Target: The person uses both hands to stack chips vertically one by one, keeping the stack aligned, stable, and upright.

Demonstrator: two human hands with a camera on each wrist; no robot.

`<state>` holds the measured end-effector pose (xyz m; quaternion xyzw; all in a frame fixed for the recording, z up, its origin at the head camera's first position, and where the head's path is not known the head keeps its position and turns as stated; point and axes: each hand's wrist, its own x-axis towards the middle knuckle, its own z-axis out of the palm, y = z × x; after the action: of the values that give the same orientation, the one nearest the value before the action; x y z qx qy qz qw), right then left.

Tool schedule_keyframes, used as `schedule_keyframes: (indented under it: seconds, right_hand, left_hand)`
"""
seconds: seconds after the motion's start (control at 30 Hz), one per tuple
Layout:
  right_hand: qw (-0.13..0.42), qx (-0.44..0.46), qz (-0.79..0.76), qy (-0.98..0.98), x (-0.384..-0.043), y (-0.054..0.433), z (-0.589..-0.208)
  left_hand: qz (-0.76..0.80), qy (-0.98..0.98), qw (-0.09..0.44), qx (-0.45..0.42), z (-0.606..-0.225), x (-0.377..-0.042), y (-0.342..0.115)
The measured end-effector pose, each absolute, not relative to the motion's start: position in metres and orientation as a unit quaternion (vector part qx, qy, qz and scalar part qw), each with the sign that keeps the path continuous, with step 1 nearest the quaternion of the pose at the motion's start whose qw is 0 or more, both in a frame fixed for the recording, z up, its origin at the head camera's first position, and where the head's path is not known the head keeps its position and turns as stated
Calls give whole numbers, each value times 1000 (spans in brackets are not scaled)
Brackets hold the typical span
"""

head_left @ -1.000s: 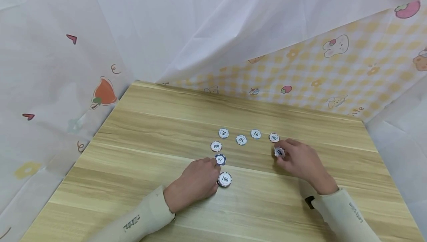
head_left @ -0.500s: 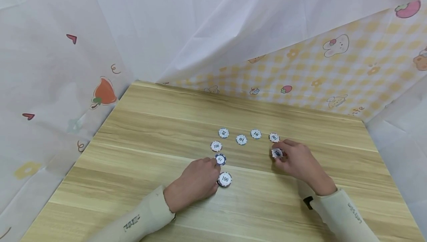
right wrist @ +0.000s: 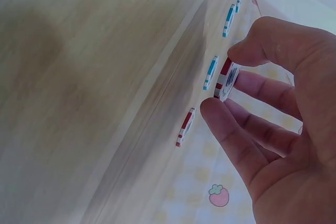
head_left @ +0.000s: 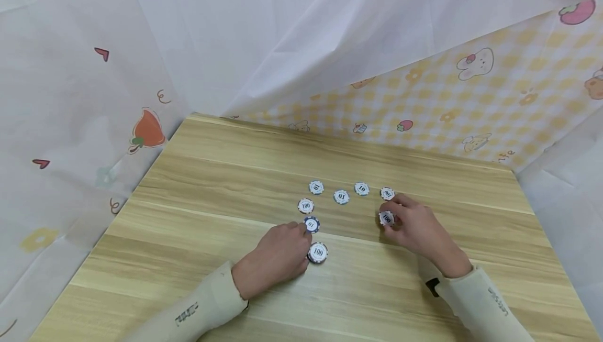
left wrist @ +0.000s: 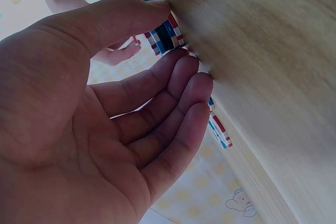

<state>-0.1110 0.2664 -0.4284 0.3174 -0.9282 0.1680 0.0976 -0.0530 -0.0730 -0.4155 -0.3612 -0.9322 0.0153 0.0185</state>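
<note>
In the head view, my right hand (head_left: 419, 227) pinches a white-faced poker chip marked 100 (head_left: 387, 219) between thumb and fingers. Its edge shows red and white in the right wrist view, where the chip (right wrist: 227, 80) is tilted and lifted off the table. My left hand (head_left: 278, 255) rests on the table with curled fingers at a short stack of poker chips (head_left: 318, 252), topped by a 100 chip. The left wrist view has the stack (left wrist: 167, 38), with red and blue edges, between thumb and fingertips. A blue-edged 10 chip (head_left: 312, 224) lies just beyond the left knuckles.
Single chips lie flat in a loose arc on the wooden table (head_left: 226, 185): a 100 chip (head_left: 305, 206), a 10 chip (head_left: 316, 187), two more 10 chips (head_left: 341, 197) and a 100 chip (head_left: 388, 194) beside the right fingers. Printed cloth (head_left: 471, 106) hangs behind the table.
My right hand has moved slightly left and toward me with the pinched 100 chip, away from the 100 chip behind it. The left hand and the stack stay in place.
</note>
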Motion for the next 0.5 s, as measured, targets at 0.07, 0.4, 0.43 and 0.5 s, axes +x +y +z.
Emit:
schedule_keyframes:
  seconds: [0.07, 0.4, 0.43, 0.5]
  right_hand:
    - [102, 320, 171, -926, -111, 265, -428]
    - [93, 321, 184, -924, -107, 261, -424]
    - [92, 319, 185, -925, -106, 260, -424]
    - [90, 316, 186, -926, -105, 259, -423]
  left_hand:
    - [15, -932, 19, -361, -416, -53, -73]
    - [18, -932, 20, -361, -415, -53, -73]
    - [18, -932, 20, -361, -415, -53, -73]
    - [18, -932, 19, -361, -415, -53, -73]
